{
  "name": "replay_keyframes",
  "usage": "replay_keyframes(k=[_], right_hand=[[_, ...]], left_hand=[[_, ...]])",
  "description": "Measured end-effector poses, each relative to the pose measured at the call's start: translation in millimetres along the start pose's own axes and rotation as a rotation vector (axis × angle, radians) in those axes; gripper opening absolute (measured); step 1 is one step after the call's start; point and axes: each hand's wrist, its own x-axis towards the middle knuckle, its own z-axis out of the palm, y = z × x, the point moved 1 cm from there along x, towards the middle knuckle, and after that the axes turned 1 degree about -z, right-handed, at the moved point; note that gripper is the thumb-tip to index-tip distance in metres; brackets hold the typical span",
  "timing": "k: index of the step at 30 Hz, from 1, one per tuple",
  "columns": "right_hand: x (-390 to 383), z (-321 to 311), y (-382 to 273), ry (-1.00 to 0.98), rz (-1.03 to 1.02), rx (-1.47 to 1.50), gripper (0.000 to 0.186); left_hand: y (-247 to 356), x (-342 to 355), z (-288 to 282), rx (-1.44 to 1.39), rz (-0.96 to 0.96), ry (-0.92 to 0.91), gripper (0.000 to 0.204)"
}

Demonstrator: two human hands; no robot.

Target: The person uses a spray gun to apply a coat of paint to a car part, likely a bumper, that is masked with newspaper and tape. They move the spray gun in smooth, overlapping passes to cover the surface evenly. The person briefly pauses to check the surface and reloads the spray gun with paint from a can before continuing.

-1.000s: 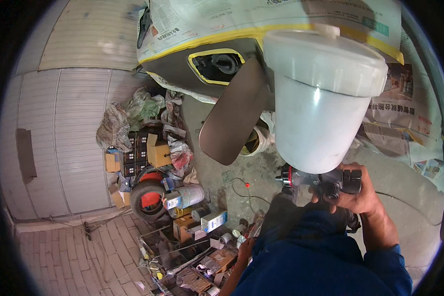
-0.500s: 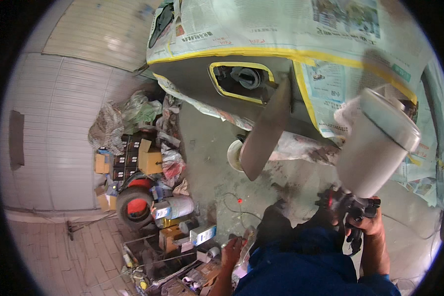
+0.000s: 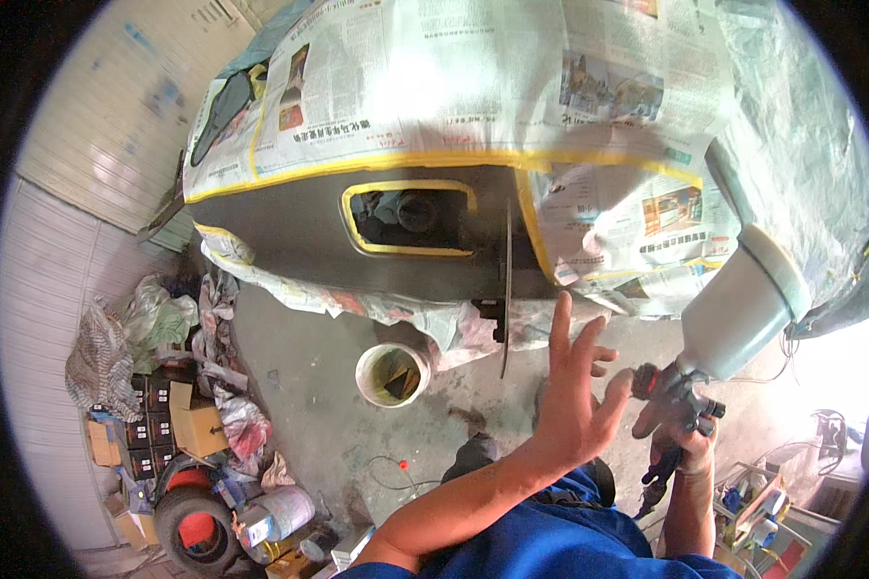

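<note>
Spray gun (image 3: 681,398) sits right of centre in the lower half of the frame, its handle wrapped by the right hand (image 3: 693,439). On top is its pale lidded cup (image 3: 746,307), tilted to the right; how much it holds cannot be told. The left hand (image 3: 577,410) is empty, its digits spread wide, the thumb near the front of the gun. Beyond, a thin panel (image 3: 507,289) shows nearly edge-on around centre, beside a dark body panel (image 3: 290,232) with a yellow-taped opening (image 3: 381,207) that contains a round dark fitting (image 3: 417,209). Newspaper (image 3: 415,77) covers the surface above. On the floor (image 3: 290,357), just left of centre, a white bucket (image 3: 365,386) stands with a dark and yellowish piece inside. At lower left, a cardboard box (image 3: 198,425) has a flap up, its inside hidden, next to stacked dark boxes (image 3: 145,425). Below these is a tyre (image 3: 169,521) with something red in its hollow; near it is a pale cylindrical can (image 3: 288,511), contents not visible
</note>
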Motion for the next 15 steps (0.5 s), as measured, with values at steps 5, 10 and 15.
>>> replay_keyframes(k=[5,10,15], right_hand=[[10.3,-8.6,-2.5,-0.056,-0.040,0.090,0.064],[45.2,-32.6,-8.8,-0.168,-0.033,0.091,0.060],[73.0,-42.3,-16.7,-0.242,0.046,0.074,0.058]], left_hand=[[24.4,-7.8,1.7,0.093,0.089,-0.036,0.054],[45.4,-11.7,-100.1,0.533,0.162,0.281,0.029],[-20.7,27.1,-135.6,0.342,-0.234,0.088,0.026]])
